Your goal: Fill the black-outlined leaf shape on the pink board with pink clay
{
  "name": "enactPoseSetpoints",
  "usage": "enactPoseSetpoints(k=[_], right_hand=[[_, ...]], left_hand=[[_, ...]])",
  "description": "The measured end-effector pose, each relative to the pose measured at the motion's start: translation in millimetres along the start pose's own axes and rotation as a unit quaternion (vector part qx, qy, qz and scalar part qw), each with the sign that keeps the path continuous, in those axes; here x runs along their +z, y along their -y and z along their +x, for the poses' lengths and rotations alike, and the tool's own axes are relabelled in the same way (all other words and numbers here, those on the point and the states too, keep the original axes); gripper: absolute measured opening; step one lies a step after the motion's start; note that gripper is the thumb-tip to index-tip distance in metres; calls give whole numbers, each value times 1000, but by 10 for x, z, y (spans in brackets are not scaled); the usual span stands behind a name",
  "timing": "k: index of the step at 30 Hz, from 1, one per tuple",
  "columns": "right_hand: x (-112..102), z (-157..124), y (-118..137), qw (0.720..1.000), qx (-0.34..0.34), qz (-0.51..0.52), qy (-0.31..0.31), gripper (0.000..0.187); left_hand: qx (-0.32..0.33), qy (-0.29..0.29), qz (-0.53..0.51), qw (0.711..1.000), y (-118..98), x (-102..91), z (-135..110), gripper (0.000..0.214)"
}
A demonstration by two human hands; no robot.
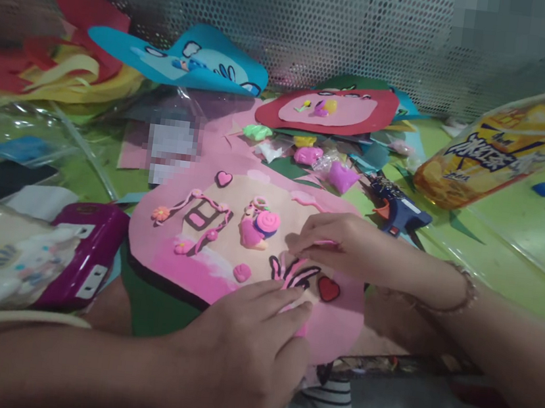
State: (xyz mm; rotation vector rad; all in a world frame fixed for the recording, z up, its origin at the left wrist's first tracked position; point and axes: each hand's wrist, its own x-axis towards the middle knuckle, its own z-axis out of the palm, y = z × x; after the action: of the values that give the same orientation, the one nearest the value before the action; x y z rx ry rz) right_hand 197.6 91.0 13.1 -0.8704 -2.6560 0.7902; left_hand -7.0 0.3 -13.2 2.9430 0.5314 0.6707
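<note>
A pink paper cutout (148, 242) lies in front of me, decorated with a pink clay snail figure (254, 225), hearts, flowers and a frame shape. My left hand (255, 347) rests on its lower part, fingers stretched out over the base of a black-outlined grass-like motif (293, 274) with pink strands. Just above that motif, my right hand (330, 241) is closed in a pinch. A thin pink clay strip (324, 243) shows at its fingers; the fingertips are partly hidden. A red heart (328, 289) sits to the right of the motif.
Small clay lumps (343, 176) and a blue glue gun (401, 210) lie behind the cutout. A bottle of orange drink (497, 155) lies tilted at right. Blue (181, 60) and red (328, 108) cutouts stand at the back. A purple-edged pouch (82, 253) is at left.
</note>
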Motion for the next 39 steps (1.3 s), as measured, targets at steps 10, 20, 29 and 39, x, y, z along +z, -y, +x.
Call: enactPoseSetpoints(k=[10,20,29,39], right_hand=[[21,4,-25,1000,-15,-5,-8,21],[15,3,-19,999,-26,-33,-4,21],[-47,-36,-14,998,-40,-56,17,19],[-79,-90,11,992,-45,-98,62,26]], left_hand=[[1,-2,-1,1000,3,4,6,26],[2,-13,-1,1000,12,4,21,23],[1,-5,0,1000,3,18,-3,21],[7,-7,-1,1000,-6,17,-8,20]])
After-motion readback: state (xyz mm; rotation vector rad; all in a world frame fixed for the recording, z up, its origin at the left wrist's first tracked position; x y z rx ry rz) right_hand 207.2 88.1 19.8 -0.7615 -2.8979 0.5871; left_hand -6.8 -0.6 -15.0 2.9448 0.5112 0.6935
